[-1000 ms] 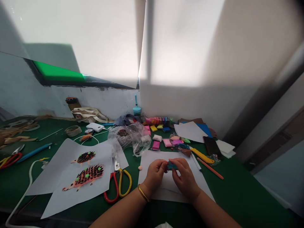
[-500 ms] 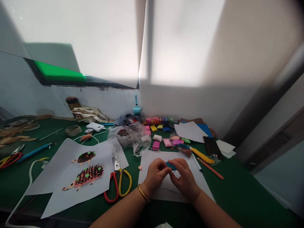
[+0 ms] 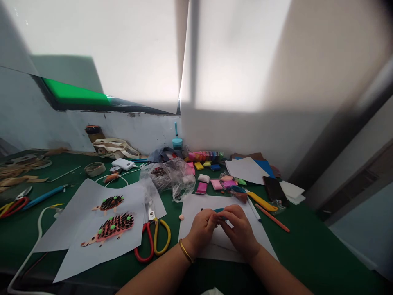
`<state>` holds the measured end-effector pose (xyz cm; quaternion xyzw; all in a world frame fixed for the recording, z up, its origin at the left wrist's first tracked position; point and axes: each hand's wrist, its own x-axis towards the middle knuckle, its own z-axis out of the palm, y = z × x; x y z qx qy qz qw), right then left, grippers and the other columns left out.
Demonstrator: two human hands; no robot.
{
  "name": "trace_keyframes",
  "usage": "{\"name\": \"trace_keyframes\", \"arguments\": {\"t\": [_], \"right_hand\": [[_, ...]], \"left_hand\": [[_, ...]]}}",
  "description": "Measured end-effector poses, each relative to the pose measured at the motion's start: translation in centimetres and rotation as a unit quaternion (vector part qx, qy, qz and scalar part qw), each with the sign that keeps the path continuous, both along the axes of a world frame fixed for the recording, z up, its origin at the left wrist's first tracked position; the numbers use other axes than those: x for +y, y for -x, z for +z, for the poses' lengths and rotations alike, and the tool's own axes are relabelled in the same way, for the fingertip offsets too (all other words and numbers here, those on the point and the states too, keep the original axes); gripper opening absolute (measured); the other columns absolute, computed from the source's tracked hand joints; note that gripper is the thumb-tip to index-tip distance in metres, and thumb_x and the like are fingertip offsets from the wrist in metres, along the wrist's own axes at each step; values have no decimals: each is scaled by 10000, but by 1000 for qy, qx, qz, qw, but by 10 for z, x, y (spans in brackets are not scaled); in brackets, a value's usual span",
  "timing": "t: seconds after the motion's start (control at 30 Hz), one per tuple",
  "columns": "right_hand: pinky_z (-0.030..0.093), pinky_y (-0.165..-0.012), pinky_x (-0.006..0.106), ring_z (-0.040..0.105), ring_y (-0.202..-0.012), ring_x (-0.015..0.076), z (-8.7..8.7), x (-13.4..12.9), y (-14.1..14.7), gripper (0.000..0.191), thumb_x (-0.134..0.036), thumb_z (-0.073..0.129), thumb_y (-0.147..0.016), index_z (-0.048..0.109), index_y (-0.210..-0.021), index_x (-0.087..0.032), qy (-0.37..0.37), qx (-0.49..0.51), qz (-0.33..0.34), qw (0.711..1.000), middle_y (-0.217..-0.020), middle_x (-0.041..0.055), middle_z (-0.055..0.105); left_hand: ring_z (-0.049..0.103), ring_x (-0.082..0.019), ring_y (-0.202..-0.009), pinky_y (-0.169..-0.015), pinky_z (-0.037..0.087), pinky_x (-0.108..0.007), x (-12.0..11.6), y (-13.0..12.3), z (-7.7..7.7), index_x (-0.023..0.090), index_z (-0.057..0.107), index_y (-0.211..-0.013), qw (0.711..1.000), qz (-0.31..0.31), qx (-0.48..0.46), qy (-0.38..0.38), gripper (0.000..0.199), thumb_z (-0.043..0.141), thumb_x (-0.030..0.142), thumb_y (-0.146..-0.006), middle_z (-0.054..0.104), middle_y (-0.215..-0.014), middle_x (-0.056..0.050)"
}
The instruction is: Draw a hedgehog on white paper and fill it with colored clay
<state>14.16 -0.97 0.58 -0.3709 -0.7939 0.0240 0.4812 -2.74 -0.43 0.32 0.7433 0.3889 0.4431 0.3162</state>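
Both hands meet above a white sheet of paper (image 3: 227, 250). Between their fingertips is a small blue piece (image 3: 218, 210), mostly covered by the fingers. My left hand (image 3: 201, 229), with a gold bangle at its wrist, has its thumb and fingers pressed on the piece. My right hand (image 3: 240, 231) pinches the same piece from the other side. A small dark speck shows on the paper by my left fingers. Just left of the sheet lies a small peach disc (image 3: 181, 217).
Red-and-yellow scissors (image 3: 156, 237) lie left of my left hand, beside papers bearing two hedgehog figures (image 3: 115, 227). Behind the hands are coloured clay packets (image 3: 202, 188) and a plastic bag (image 3: 167, 174). A yellow cutter (image 3: 262, 202), an orange stick (image 3: 272, 218) and a phone (image 3: 274, 189) lie right.
My fingers have closed in over the blue piece, so less of it shows. My left hand's fingers have shifted, and a dark speck on the paper is now visible.
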Motion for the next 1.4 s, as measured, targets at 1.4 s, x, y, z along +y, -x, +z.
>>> {"name": "trace_keyframes", "arguments": {"t": [1.4], "right_hand": [[520, -736, 393, 592, -863, 219, -4, 3, -1, 131, -213, 587, -890, 683, -969, -254, 18, 32, -5, 999, -904, 62, 628]], "left_hand": [[572, -173, -735, -684, 426, -279, 2, 0, 3, 189, 666, -758, 999, 23, -24, 38, 394, 460, 471, -938, 634, -745, -34]]}}
